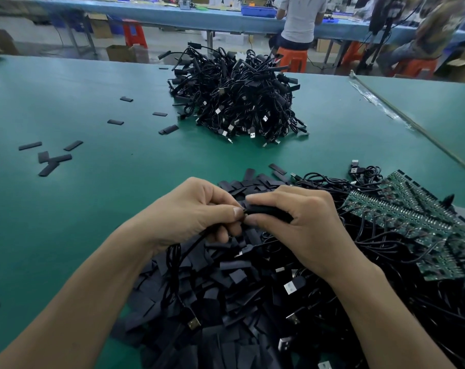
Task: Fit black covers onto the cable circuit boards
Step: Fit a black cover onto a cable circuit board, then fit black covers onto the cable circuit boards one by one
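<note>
Black cover (270, 209): thin soft sleeve, judged very light and easily crushed flat. Held low over the pile of loose covers (226, 283) on the green surface (93, 187). Right hand (306, 225): grip clamped round the sleeve, thumb beneath. Left hand (194, 211): grip pinched on the cable (176, 251) at the sleeve's mouth. Board hidden between the fingers. Judgement: hold the sleeve lightly by its edges so the mouth is not squashed. The cable is limp, so pinch it close to the board.

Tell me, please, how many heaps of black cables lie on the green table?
2: a far heap at the table's middle, a near heap at bottom right, topped by green circuit boards; more could lie off-frame.
</note>
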### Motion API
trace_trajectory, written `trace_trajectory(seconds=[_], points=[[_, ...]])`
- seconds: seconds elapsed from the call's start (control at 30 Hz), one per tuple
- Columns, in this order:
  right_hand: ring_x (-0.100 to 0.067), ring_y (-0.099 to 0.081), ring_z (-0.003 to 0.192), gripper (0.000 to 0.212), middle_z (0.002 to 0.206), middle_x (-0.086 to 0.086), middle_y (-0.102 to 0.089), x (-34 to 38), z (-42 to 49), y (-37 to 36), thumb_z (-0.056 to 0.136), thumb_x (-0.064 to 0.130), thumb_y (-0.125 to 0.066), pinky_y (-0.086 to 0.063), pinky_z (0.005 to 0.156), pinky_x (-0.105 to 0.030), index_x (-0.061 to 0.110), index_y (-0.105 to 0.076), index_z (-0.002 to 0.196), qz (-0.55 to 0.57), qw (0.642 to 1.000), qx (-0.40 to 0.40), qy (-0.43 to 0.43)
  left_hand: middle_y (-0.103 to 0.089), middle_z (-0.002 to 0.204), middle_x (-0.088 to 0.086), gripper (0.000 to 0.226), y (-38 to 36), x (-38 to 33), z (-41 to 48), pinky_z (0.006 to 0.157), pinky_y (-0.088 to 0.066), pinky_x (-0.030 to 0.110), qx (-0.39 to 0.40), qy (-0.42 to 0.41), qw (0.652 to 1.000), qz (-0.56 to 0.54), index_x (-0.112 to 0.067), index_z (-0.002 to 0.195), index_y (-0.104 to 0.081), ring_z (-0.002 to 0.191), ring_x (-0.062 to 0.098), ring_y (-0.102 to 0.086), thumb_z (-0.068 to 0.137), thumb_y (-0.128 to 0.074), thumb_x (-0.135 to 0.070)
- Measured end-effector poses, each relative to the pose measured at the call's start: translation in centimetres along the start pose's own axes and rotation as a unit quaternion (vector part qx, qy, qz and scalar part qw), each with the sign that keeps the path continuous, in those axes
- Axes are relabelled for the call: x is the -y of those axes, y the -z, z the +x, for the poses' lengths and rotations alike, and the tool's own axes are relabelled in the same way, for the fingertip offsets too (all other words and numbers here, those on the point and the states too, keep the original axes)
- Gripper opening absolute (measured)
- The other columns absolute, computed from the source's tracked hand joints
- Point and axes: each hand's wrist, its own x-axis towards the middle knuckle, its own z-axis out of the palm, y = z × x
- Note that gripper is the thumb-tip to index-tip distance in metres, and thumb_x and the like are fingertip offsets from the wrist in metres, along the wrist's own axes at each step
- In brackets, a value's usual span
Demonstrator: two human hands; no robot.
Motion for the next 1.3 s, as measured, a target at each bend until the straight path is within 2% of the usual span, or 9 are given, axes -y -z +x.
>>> trace_trajectory(seconds=[0.1, 0.23, 0.43, 0.67, 0.9, 1.07, 1.13, 1.2, 1.3], points=[[0.005, -0.062, 0.076, 0.041, 0.083, 0.019, -0.066, 0.1, 0.1, 0.1, 0.074, 0.031, -0.085, -0.046, 0.074, -0.007, 0.020, -0.074, 0.112, -0.006, 0.996, -0.072, -0.056, -0.071, 0.067, 0.006, 0.022, -0.1, 0.1, 0.1, 0.048, -0.048, 0.017, -0.025, 0.002, 1.000, -0.009, -0.010, 0.079, -0.074, 0.050, 0.009, -0.059, 0.096, -0.061, -0.009], [0.003, -0.066, 0.067, 0.018, 0.075, 0.020, -0.069, -0.1, 0.2, 0.2, 0.077, 0.023, -0.084, -0.047, 0.064, -0.007, 0.021, -0.077, 0.093, 0.043, 0.980, -0.157, -0.112, -0.070, 0.064, 0.004, 0.018, -0.3, 0.2, 0.3, 0.048, -0.048, 0.017, -0.062, 0.002, 0.998, -0.020, -0.002, 0.085, -0.072, 0.049, 0.009, -0.060, 0.096, -0.061, -0.011], [0.002, -0.070, 0.074, 0.020, 0.080, 0.019, -0.073, -0.1, 0.2, 0.2, 0.078, 0.022, -0.084, -0.054, 0.072, -0.014, 0.023, -0.079, 0.097, 0.081, 0.977, -0.137, -0.142, -0.069, 0.064, 0.002, 0.019, -0.4, 0.1, 0.3, 0.050, -0.049, 0.017, -0.069, 0.000, 0.997, -0.023, -0.005, 0.085, -0.072, 0.051, 0.009, -0.060, 0.097, -0.060, -0.012], [-0.010, -0.072, 0.068, 0.020, 0.074, 0.015, -0.074, 0.2, 0.2, 0.4, 0.077, 0.021, -0.083, -0.060, 0.068, -0.032, 0.037, -0.074, 0.086, 0.155, 0.968, -0.111, -0.165, -0.069, 0.063, 0.002, 0.019, -0.5, 0.3, 0.4, 0.049, -0.049, 0.016, -0.076, -0.010, 0.997, -0.023, -0.007, 0.081, -0.072, 0.050, 0.008, -0.061, 0.096, -0.061, -0.010], [-0.011, -0.072, 0.065, 0.024, 0.074, 0.005, -0.075, 0.5, 0.5, 0.9, 0.088, 0.012, -0.074, -0.055, 0.058, -0.021, 0.027, -0.068, 0.107, 0.229, 0.949, -0.068, -0.203, -0.072, 0.070, 0.004, 0.015, -1.0, 0.6, 0.6, 0.059, -0.052, 0.017, -0.042, -0.061, 0.997, -0.034, -0.012, 0.083, -0.072, 0.058, 0.011, -0.064, 0.094, -0.063, -0.015], [-0.017, -0.072, 0.064, 0.012, 0.076, -0.002, -0.076, 0.5, 0.9, 1.8, 0.090, 0.006, -0.069, -0.053, 0.057, -0.020, 0.016, -0.070, 0.096, 0.285, 0.917, -0.161, -0.228, -0.077, 0.090, 0.006, 0.023, -0.5, 1.0, 0.6, 0.079, -0.059, 0.027, 0.027, -0.065, 0.997, 0.042, -0.019, 0.091, -0.075, 0.084, 0.020, -0.073, 0.084, -0.073, -0.041], [-0.017, -0.072, 0.065, 0.010, 0.077, -0.004, -0.076, 0.4, 1.0, 2.3, 0.091, 0.006, -0.069, -0.053, 0.056, -0.020, 0.013, -0.069, 0.097, 0.299, 0.900, -0.198, -0.246, -0.075, 0.079, 0.006, 0.029, -0.5, 1.1, 0.4, 0.072, -0.058, 0.027, 0.054, -0.061, 0.995, 0.062, -0.019, 0.081, -0.072, 0.073, 0.022, -0.072, 0.084, -0.069, -0.048], [-0.015, -0.073, 0.067, 0.013, 0.075, 0.000, -0.076, 0.3, 1.0, 2.6, 0.091, 0.010, -0.070, -0.055, 0.059, -0.022, 0.017, -0.070, 0.102, 0.243, 0.914, -0.190, -0.263, -0.063, 0.057, 0.000, 0.032, -0.4, 1.2, 0.6, 0.056, -0.052, 0.023, 0.012, -0.071, 0.996, 0.044, -0.021, 0.072, -0.069, 0.051, 0.014, -0.061, 0.085, -0.062, -0.050], [0.000, -0.071, 0.076, 0.032, 0.077, 0.014, -0.074, 0.3, 0.7, 2.8, 0.089, 0.023, -0.073, -0.055, 0.075, -0.014, 0.021, -0.069, 0.121, 0.047, 0.959, -0.101, -0.262, -0.042, 0.046, -0.010, 0.032, 1.5, 2.2, 1.6, 0.040, -0.042, 0.021, -0.177, -0.078, 0.981, 0.018, -0.024, 0.075, -0.068, 0.039, 0.005, -0.040, 0.094, -0.056, -0.046]])
